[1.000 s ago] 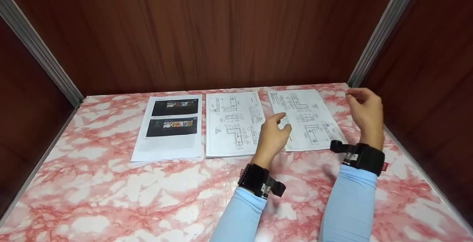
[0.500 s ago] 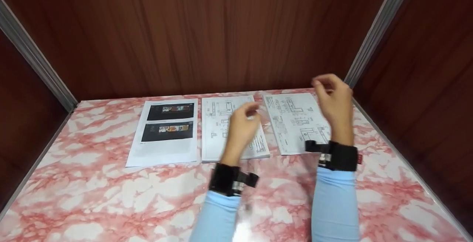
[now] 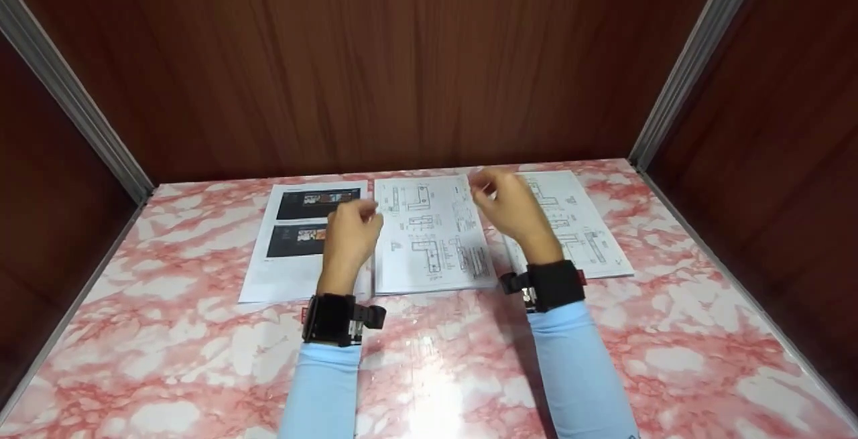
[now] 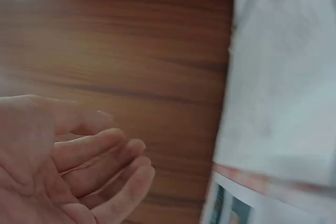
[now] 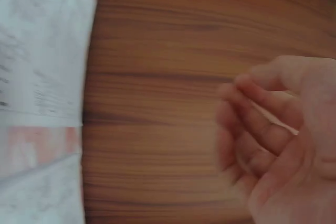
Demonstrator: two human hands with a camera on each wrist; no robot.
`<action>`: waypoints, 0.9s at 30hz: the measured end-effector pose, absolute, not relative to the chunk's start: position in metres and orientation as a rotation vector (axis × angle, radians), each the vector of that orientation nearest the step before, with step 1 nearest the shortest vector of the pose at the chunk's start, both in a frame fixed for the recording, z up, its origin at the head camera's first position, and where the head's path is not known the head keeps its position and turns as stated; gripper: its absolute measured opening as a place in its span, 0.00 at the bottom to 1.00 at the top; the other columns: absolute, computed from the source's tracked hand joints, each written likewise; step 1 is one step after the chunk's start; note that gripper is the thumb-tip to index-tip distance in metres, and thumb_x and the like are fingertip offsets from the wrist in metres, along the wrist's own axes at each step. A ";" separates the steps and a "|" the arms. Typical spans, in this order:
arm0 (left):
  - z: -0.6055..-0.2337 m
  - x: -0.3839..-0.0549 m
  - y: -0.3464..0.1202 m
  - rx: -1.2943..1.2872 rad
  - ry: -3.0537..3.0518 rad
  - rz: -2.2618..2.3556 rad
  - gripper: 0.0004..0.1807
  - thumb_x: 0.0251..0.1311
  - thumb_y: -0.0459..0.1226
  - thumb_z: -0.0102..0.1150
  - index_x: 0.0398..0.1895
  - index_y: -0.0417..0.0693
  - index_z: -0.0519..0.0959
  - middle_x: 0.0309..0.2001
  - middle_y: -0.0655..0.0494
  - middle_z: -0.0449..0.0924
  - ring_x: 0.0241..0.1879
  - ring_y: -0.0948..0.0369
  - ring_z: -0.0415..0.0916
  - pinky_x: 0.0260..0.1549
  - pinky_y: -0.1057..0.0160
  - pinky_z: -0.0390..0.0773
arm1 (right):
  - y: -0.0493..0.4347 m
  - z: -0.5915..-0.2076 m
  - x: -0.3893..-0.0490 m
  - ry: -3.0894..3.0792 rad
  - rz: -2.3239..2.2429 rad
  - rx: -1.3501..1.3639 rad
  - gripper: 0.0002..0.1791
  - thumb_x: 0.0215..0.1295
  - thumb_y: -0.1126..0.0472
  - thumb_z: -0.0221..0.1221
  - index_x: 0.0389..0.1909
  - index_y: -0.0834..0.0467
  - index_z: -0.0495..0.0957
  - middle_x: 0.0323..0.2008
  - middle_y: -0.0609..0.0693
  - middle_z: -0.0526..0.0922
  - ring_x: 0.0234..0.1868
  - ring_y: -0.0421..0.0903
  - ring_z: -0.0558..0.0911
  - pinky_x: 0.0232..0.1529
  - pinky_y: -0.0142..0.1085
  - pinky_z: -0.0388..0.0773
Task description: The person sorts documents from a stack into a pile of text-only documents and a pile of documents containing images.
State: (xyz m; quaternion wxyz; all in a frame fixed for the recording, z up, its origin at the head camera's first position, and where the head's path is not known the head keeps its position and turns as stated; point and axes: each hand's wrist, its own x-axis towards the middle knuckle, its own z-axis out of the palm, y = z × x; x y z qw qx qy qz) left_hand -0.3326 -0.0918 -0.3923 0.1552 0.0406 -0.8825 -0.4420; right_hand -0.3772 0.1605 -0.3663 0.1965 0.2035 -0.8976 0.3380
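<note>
Three lots of printed paper lie side by side on the table. My left hand [image 3: 352,238] hovers over the right part of the left printout [image 3: 288,278], which carries two dark screenshots. Its fingers are loosely curled around nothing, as the left wrist view shows too. Between the hands lies the middle stack [image 3: 429,231] of technical drawings. My right hand [image 3: 513,211] is above the gap between that stack and the right stack [image 3: 596,231], covering its left side. The right wrist view shows its bent fingers [image 5: 252,135] holding nothing, the thumb close to the fingertips.
The table [image 3: 201,358] has a red-and-white marbled top. Dark wood-grain panels [image 3: 402,64] enclose it at the back and both sides, with metal corner posts [image 3: 697,64] at the left and right. Black camera straps [image 3: 328,318] circle both wrists.
Both hands have swept left above the papers: the left from beside the right stack to the left printout, the right from beyond the right stack to its left side. The papers stay put.
</note>
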 end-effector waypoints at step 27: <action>-0.445 -0.348 -0.081 0.258 -2.818 -1.210 0.24 0.55 0.38 0.56 0.55 0.35 0.73 0.54 0.40 0.76 0.56 0.47 0.72 0.57 0.52 0.70 | 0.160 -0.423 -0.385 -3.251 0.802 0.159 0.12 0.48 0.62 0.57 0.35 0.61 0.74 0.32 0.55 0.78 0.30 0.51 0.75 0.29 0.38 0.71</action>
